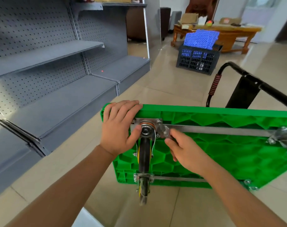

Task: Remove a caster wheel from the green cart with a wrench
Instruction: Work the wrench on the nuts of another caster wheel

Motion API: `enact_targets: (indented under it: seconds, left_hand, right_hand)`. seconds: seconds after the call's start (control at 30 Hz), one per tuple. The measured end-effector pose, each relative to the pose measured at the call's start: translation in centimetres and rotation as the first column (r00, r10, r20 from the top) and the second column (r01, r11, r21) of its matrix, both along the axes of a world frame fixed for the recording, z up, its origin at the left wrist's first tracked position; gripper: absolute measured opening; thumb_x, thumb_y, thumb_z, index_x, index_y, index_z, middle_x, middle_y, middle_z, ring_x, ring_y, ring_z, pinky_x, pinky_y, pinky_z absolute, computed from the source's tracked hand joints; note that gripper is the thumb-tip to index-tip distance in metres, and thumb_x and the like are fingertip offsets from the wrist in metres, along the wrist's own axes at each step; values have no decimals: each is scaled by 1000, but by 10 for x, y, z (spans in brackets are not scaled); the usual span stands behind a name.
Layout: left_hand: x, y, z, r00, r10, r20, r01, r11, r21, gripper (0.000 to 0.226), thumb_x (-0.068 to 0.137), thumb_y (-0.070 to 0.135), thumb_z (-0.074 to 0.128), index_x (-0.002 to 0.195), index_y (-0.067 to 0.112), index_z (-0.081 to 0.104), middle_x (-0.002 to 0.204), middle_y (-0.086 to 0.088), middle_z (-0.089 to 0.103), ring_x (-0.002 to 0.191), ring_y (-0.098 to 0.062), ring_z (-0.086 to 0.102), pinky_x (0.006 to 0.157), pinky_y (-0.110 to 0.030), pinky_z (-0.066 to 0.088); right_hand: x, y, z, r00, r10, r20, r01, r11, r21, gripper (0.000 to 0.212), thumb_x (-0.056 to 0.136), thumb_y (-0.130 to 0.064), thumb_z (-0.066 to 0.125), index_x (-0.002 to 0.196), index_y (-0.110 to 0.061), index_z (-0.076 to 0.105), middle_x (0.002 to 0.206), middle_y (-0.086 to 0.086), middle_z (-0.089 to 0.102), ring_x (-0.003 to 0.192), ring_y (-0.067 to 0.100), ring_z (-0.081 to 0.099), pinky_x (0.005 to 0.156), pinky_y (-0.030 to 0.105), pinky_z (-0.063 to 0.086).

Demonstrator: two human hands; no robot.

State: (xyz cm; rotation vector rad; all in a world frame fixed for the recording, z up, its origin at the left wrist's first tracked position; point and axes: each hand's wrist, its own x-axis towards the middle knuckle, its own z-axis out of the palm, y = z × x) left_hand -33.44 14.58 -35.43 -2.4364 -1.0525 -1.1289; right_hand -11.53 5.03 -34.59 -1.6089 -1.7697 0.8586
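Right grip (183, 149) holds wrench (166, 132) at black-and-yellow caster wheel (144, 154).

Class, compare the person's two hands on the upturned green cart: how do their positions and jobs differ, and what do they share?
The left hand lies spread over the cart's corner edge, thumb on the caster mounting plate, holding no tool; the right hand grips a wrench. The left hand sits left of the plate; the right hand works at its right side, by the metal bar. Both are at the same caster.
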Motion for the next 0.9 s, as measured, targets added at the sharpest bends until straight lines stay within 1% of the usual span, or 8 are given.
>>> enact_targets:
  seconds: [0.13,0.23,0.3,0.37,0.47,0.57,0.73,0.9]
  left_hand:
    - [6,-4,-5,997,1,83,-7,998,69,56,95,44,34,132,15,64,136,2,60,123,-26,54,102,-52,35]
    - [5,-4,-5,996,6,93,-12,998,61,54,97,42,31,130,17,65,132,3,62,114,-27,56,98,-49,35]
    - [3,-2,-3,997,5,78,-9,999,53,52,98,40,31,130,18,65,132,3,61,112,-26,56,97,-47,33]
    - [1,-4,-3,998,9,63,-13,999,53,51,97,40,33,131,17,64,133,3,61,113,-27,55,98,-48,34]
    - [-1,-10,-3,1000,15,23,-16,999,43,54,97,42,35,135,15,62,137,1,58,121,-26,53,102,-48,34]
    - [-8,-13,0,999,16,-52,-14,999,31,54,98,42,37,140,15,57,142,0,55,129,-25,51,106,-48,34]
    - [-5,-20,0,989,97,-109,-97,995,6,53,95,36,41,141,14,55,141,-3,54,131,-27,48,111,-51,32]
    - [6,-28,-1,977,185,-104,-187,982,-11,51,95,33,42,141,13,53,141,-4,52,135,-28,46,120,-53,22]
  right_hand:
    - [2,8,-2,998,-35,-52,42,988,149,26,105,-31,47,80,-28,52,62,-6,53,53,8,47,53,35,41]
    - [5,0,-5,988,-76,-135,90,991,102,32,105,-44,43,94,-20,61,65,-4,44,55,11,38,55,31,34]
    - [6,-6,-5,965,-104,-243,111,994,18,48,101,-51,41,110,-10,64,69,2,40,59,19,34,56,33,29]
    - [9,-8,-3,975,-103,-199,112,993,33,59,93,-51,41,107,3,60,69,3,41,62,21,34,62,38,29]
    - [12,-3,2,998,-53,-31,56,993,107,30,105,-27,45,96,-2,59,64,-5,42,52,6,35,56,27,32]
    - [14,-1,4,998,-32,60,20,982,186,16,104,-21,50,93,-12,57,66,-5,44,50,2,38,51,19,32]
    - [12,-2,-17,997,-79,-15,80,975,209,15,105,-19,47,91,-22,53,74,0,59,51,9,56,54,21,44]
    - [0,0,-39,987,-124,-100,145,960,241,19,106,-19,46,92,-29,55,70,0,60,53,10,54,55,27,45]
